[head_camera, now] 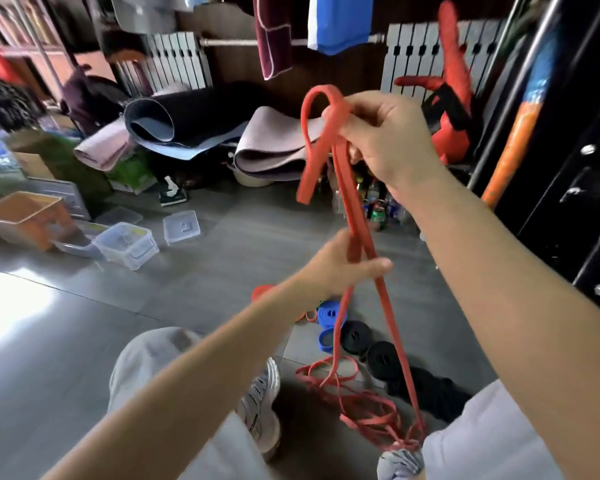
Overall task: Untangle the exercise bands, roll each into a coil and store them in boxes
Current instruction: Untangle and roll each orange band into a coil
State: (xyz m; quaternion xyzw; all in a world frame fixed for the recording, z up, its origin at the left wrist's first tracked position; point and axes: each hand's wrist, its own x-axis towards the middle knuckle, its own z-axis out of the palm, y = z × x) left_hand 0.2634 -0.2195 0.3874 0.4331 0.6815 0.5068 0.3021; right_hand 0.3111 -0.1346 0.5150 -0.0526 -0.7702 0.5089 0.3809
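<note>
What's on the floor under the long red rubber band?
Tangled loops of the long red rubber band, black rolled bands, blue rolled bands. The left arm partly hides an orange roll.

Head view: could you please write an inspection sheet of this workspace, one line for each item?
Surface: grey tiled floor, bright glare at the left.
Job's things: red band held up, its lower part tangled on the floor; black coils and blue coils beside it; clear box open, lid apart.
Clutter: rolled mats, bottles and cans, orange box.
Grippers: right hand pinches the band's top loop; left hand grips its strands lower down.
Cables: nothing seen.
Surroundings: radiators, hanging cloths.
</note>
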